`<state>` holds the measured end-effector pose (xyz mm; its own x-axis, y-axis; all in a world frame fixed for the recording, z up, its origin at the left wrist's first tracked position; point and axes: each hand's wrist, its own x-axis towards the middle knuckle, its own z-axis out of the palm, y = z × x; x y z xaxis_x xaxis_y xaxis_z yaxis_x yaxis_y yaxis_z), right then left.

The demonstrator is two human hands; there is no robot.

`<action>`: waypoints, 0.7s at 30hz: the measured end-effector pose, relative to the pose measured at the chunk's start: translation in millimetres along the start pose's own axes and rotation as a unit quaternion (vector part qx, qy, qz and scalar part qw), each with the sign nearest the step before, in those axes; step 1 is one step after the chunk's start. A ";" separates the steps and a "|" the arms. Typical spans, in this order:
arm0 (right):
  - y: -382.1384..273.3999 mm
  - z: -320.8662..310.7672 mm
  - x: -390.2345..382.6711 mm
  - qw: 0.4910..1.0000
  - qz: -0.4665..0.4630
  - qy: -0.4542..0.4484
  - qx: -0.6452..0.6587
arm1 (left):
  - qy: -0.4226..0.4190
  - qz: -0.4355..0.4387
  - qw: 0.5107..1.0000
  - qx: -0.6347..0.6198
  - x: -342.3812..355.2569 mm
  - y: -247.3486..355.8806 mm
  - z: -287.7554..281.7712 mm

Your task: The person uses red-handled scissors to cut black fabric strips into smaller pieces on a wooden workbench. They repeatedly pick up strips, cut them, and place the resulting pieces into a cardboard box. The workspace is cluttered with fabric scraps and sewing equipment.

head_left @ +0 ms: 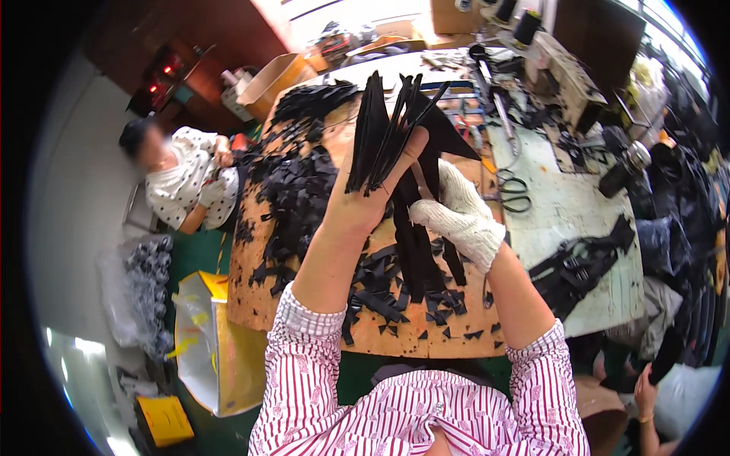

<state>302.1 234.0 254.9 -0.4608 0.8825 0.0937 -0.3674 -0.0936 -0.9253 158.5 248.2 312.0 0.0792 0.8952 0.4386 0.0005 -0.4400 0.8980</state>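
My bare left hand is closed on a bundle of black fabric pieces, raised over the worktable and fanned at its upper ends. My right hand, in a cream knitted glove, is just to the right and lower, its fingers curled at the long black strips hanging below the bundle; a narrow pale thing by its fingertips is unclear. Under both hands lie many small black scraps. A pair of black-handled scissors rests right of the gloved hand.
The wooden worktable holds black scrap piles, a pale board, a strapped black item and spools behind. A person in dotted clothing sits at the left; another's hand shows lower right. A yellow-trimmed bag stands below left.
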 end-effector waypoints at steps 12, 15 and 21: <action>-18.4 -38.5 -192.6 0.888 -0.170 0.213 -0.371 | -0.261 -0.033 0.922 -0.284 -66.0 41.6 106.8; -16.6 -52.3 -247.9 0.920 -0.081 0.235 -0.302 | -0.269 -0.055 0.899 -0.341 -65.3 62.4 150.7; -20.2 -96.0 -324.3 0.951 0.078 0.240 -0.178 | -0.143 -0.153 0.930 -0.303 -60.5 62.4 241.8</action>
<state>536.5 -6.0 208.0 -0.0345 0.9875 -0.1538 0.0107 -0.1535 -0.9881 394.8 149.5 333.0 0.4292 0.8784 0.2103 -0.4885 0.0299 0.8721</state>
